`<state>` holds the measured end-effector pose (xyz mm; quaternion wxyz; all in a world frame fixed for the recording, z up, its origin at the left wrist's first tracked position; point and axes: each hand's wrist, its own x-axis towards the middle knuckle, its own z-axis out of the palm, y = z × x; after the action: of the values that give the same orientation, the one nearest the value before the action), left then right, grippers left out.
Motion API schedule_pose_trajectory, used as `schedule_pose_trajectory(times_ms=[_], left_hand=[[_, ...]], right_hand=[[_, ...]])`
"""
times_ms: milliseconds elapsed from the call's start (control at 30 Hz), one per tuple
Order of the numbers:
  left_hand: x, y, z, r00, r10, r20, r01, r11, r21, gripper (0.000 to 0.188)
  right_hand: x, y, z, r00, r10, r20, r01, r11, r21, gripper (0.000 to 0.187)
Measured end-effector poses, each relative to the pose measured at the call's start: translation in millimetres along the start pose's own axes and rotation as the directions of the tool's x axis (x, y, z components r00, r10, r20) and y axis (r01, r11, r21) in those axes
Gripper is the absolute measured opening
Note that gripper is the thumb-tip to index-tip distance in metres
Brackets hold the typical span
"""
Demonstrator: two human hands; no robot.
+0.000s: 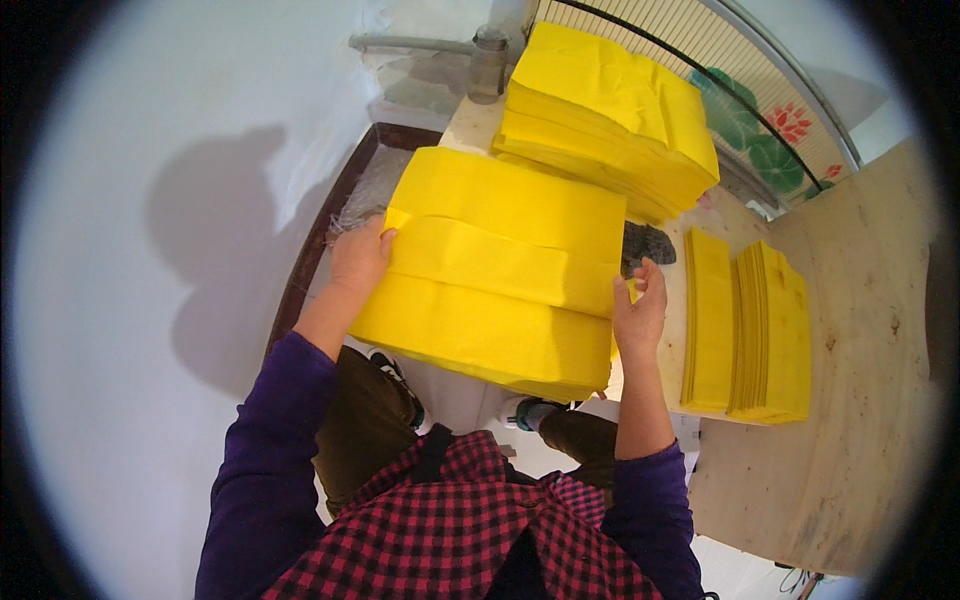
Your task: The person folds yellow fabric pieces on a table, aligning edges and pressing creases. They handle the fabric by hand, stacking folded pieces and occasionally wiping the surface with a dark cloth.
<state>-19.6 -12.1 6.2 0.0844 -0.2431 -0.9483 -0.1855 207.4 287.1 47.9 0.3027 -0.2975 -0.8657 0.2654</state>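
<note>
A thick stack of yellow folded cloth-like sheets (480,335) is in front of me, with a raised folded band across its top. My left hand (360,255) grips the left edge of this top yellow sheet, thumb on the upper face and the other fingers hidden behind it. Beside the right edge is my right hand (641,305), its thumb and fingers apart and slightly curled. The thumb is close against the sheet's edge; whether it presses on it is hard to tell.
Behind stands another tall yellow stack (610,110), near a dark translucent cup (488,65). Narrower yellow bundles (770,335) are on the right by a wooden board (860,400). A dark grey crumpled item (648,245) sits between the stacks. A white wall (150,400) bounds the left.
</note>
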Motion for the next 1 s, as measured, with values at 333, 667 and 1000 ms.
schedule_pose_trajectory(times_ms=[333,667,1000], left_hand=[[-1.1,-0.3,-0.5,1.000,0.001,0.004,-0.001,0.999,-0.034,0.022],[-1.1,-8.7,7.5,0.999,0.041,-0.034,-0.041,0.999,-0.014,0.023],[1.2,-3.5,1.9,0.994,-0.076,0.074,0.077,0.997,-0.014,0.025]], right_hand=[[-39.3,-136.8,90.8,0.797,-0.334,0.503,0.402,0.915,-0.029,0.065],[-34.6,-89.9,113.8,0.849,-0.046,0.526,0.288,0.876,-0.388,0.079],[-26.9,-38.2,68.7,0.922,0.074,0.379,0.148,0.839,-0.523,0.082]])
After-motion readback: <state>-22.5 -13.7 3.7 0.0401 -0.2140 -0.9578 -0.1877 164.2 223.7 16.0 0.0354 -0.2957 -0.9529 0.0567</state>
